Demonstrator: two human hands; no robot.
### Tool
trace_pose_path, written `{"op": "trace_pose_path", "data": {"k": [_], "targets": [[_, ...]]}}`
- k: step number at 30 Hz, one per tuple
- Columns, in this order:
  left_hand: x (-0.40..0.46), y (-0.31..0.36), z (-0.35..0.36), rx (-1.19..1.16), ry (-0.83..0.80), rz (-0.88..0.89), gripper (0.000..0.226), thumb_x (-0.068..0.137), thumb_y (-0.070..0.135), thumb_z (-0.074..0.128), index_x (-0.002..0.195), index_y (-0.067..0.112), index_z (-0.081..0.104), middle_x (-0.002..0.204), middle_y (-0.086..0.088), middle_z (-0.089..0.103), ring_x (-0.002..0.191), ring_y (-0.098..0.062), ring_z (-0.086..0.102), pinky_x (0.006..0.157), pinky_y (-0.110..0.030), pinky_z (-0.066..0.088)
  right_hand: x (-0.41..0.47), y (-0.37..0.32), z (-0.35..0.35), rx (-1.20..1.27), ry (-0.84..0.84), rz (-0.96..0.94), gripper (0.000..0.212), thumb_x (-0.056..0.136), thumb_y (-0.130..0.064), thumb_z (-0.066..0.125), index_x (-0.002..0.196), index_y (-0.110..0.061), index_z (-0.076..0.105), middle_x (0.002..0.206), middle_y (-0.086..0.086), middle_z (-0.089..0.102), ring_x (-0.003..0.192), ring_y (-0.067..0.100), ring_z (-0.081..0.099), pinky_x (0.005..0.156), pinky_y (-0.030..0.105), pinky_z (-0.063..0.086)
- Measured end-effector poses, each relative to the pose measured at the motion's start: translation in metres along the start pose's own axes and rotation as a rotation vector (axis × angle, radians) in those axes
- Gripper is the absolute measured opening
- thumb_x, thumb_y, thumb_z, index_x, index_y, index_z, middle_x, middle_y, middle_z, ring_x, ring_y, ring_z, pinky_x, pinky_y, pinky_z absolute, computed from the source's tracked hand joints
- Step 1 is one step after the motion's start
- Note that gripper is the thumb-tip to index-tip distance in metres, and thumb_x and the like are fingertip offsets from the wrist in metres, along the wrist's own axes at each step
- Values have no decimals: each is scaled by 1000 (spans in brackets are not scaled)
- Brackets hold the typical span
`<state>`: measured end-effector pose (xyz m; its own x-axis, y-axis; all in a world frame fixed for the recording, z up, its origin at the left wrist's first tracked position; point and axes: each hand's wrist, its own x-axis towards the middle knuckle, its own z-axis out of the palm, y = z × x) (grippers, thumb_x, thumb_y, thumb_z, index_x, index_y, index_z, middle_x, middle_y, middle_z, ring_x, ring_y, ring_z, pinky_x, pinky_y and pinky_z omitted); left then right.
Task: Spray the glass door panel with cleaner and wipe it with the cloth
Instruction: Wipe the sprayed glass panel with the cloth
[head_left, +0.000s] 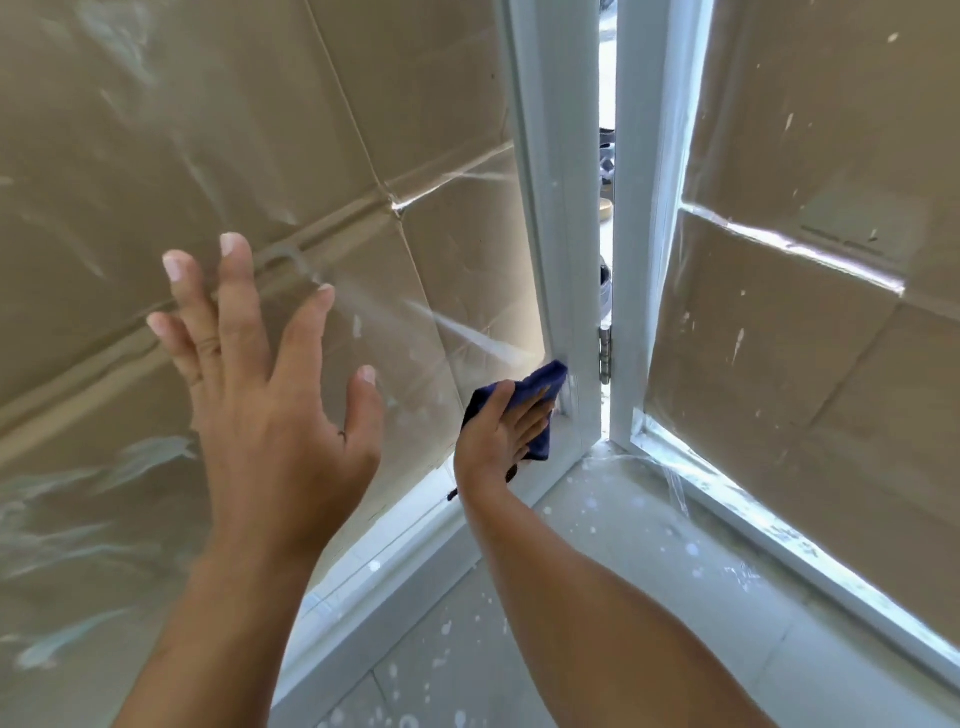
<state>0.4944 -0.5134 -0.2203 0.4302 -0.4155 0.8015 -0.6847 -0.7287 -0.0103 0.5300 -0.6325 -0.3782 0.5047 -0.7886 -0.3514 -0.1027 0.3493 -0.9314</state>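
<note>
Setting: white-framed doors meet at a corner above a pale tiled floor (519, 649) flecked with white spots; brown cardboard sheets lie behind the glass on both sides.
Glass door panel (130, 156): fills the left of the view, streaked with pale smears; a clear wet line runs across it towards the lower right corner.
Door frame (558, 208): white, upright, at the panel's right edge; a metal hinge (604, 356) sits on it beside a narrow gap to the outside.
Second panel (831, 260): on the right, spotted with white flecks.
Left hand (260, 389): released, fingers (236, 291) straight and spread, palm towards the glass; whether it touches the glass cannot be told.
Right hand (506, 431): fingers straight and together, pressing flat on the cloth, holding it against the surface rather than grasping it.
Cloth (543, 387): dark blue, at the panel's lower right corner, its upper edge touching the door frame.
Writing: faint dark print on the cardboard behind the second panel, too blurred to read.
</note>
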Motion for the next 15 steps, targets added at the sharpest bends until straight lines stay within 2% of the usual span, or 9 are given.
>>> {"op": "trace_pose_path", "data": {"k": [2,5,7,9,12,15], "targets": [[0,1,2,-10,18,-6,46,89,21,63,131,3,59,158,-29,20,143,-57,7,120,-57,-2,-18,-13,12,-31,-10,-175,77,100,-65,19,156,-24,-16,169,2,-17,156,16,-15,122,35,-15],[1,2,6,-37,28,-29,43,88,19,63,129,5,59,156,-30,22,142,-59,14,115,-70,8,-41,-27,24,-144,-30,-627,75,95,-72,13,149,-38,-28,165,-3,-24,154,17,-24,121,37,-22],[1,2,9,-50,28,-27,43,88,20,62,129,6,58,156,-30,22,141,-59,20,108,-74,20,-35,-21,26,-152,-19,-763,68,98,-72,11,150,-49,-26,166,-3,-19,155,18,-20,122,41,-19],[0,2,8,-50,35,-21,42,89,20,62,128,5,60,156,-29,23,141,-59,17,109,-73,19,-19,-12,22,-118,19,-732,71,96,-76,13,153,-47,-18,167,-1,-11,157,20,-13,124,43,-13],[-1,2,4,-50,53,-8,39,89,18,62,125,3,62,156,-28,24,144,-54,8,120,-60,3,5,-5,11,-75,60,-475,84,88,-80,18,151,-32,-10,167,0,-7,157,21,-7,126,44,-6],[-2,0,-2,-67,37,-5,39,87,14,63,123,1,63,155,-28,26,146,-50,8,122,-52,1,20,1,-1,-21,49,-234,104,77,-81,15,160,-20,-2,170,2,-7,157,18,-7,126,38,-7]]}}
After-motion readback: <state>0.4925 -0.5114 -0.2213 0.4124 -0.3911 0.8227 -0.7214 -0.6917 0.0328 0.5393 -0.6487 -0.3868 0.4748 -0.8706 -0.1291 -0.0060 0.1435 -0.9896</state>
